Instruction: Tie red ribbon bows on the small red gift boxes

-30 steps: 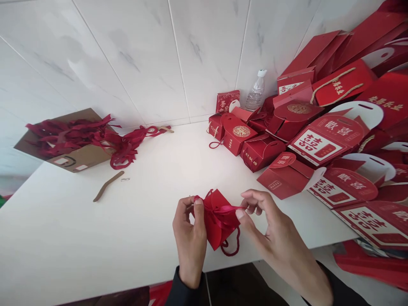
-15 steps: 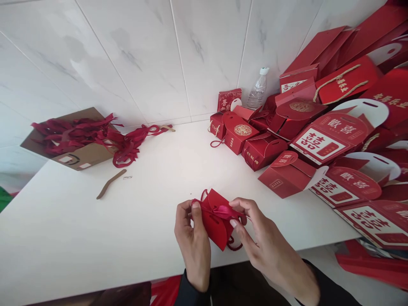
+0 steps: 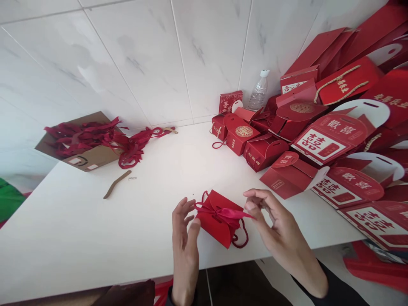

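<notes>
A small red gift box [image 3: 210, 223] with curved, slotted flaps lies on the white table in front of me. Across its top runs a crimson ribbon [image 3: 230, 213], knotted near the middle, its pointed tail stretching to the right. Dark red cord handles [image 3: 245, 240] loop out at its sides. My left hand [image 3: 186, 238] is open at the box's left edge, thumb beside the flap. To the right, my right hand [image 3: 274, 225] is open with fingers bent, close to the ribbon's tail; whether the thumb touches the tail is hard to tell.
A cardboard box [image 3: 98, 163] of crimson ribbons stands at the left, with more ribbons [image 3: 135, 146] spilling beside it. A brown strip [image 3: 117, 184] lies nearby. Several red gift boxes [image 3: 244, 136] crowd the right side. A clear bottle [image 3: 259, 91] stands by the tiled wall [image 3: 210, 51].
Both hands have let go of the ribbon and moved apart, left hand to the left and right hand to the right. The box now rests on the table with its ribbon loose-ended.
</notes>
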Action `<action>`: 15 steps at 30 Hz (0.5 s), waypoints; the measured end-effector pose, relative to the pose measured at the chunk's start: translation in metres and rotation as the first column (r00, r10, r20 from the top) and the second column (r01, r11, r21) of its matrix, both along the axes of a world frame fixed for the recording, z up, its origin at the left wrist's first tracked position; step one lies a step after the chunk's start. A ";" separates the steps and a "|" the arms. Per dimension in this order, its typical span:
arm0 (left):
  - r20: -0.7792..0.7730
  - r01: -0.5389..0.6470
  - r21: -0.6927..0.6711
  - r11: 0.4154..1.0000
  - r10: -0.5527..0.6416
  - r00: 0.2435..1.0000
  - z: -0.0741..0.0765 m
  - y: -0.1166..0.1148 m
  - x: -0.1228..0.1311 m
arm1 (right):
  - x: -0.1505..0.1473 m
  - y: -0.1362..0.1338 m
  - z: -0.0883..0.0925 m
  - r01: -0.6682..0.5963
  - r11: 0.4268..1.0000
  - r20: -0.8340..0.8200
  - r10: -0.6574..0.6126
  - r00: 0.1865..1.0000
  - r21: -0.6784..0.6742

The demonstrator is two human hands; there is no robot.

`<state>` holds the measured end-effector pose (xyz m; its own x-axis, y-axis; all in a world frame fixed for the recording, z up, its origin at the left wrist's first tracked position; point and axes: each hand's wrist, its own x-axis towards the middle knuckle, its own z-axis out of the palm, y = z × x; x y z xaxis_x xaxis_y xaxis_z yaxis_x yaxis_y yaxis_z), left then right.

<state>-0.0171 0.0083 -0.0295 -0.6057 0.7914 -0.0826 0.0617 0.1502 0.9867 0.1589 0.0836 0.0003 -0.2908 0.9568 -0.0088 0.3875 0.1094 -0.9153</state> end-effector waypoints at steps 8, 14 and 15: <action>-0.347 0.004 -0.107 0.994 -0.041 0.937 -0.013 -0.016 0.042 | -0.007 -0.006 -0.002 -0.132 0.991 -0.003 0.132 0.991 -0.028; -0.212 -0.100 -0.193 0.976 0.058 0.976 0.033 -0.029 0.022 | 0.010 0.001 -0.005 0.086 0.996 -0.110 -0.081 0.991 0.035; -0.224 -0.165 -0.187 0.968 0.122 0.967 0.053 -0.041 0.014 | 0.013 0.003 -0.006 0.105 0.993 -0.111 -0.099 0.989 0.047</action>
